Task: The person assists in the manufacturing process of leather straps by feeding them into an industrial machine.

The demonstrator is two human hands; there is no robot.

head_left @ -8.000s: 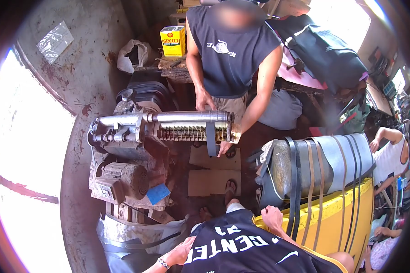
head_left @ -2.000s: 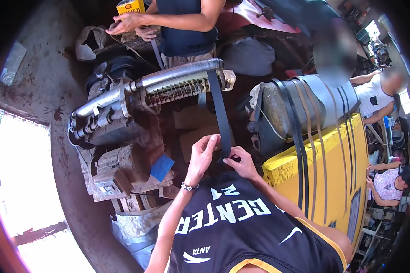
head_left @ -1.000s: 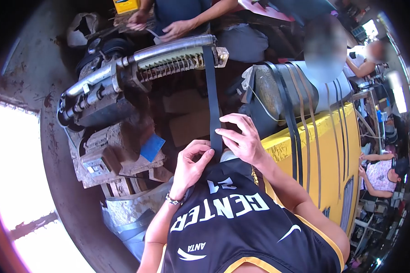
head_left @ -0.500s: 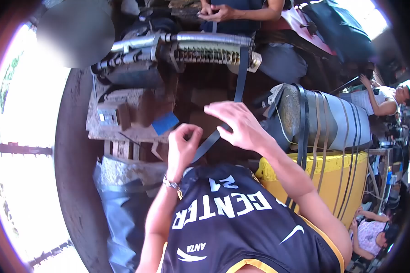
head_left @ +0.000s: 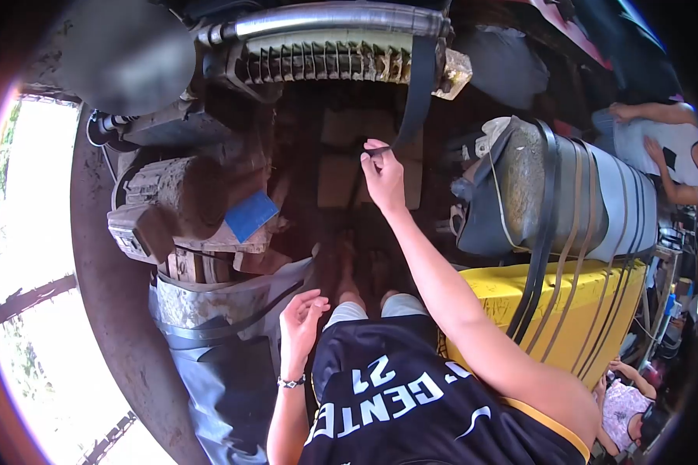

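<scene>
My right hand [head_left: 382, 172] reaches out in front of me, fingers pinched on a dark flat strap [head_left: 417, 101]. The strap runs from the hand up over the right end of a machine with a shiny metal roller [head_left: 326, 18] and a ribbed bar [head_left: 326, 58]. Low and close to my body, my left hand [head_left: 302, 316] has its fingers loosely bent and apart, with nothing visible in it. Beside it, a dark strip [head_left: 275, 306] lies across grey sheet material [head_left: 217, 387] on the left.
A dirty motor [head_left: 174, 198] and a blue block [head_left: 251, 217] are at the left. To the right, dark and brown straps [head_left: 549, 194] hang over a grey-wrapped bundle and a yellow container [head_left: 512, 291]. Two other people [head_left: 644, 143] are at the right edge.
My right hand has moved forward and closed on the strap. My left hand has dropped back toward my body. The view has shifted closer to the machine; the person behind it is out of sight.
</scene>
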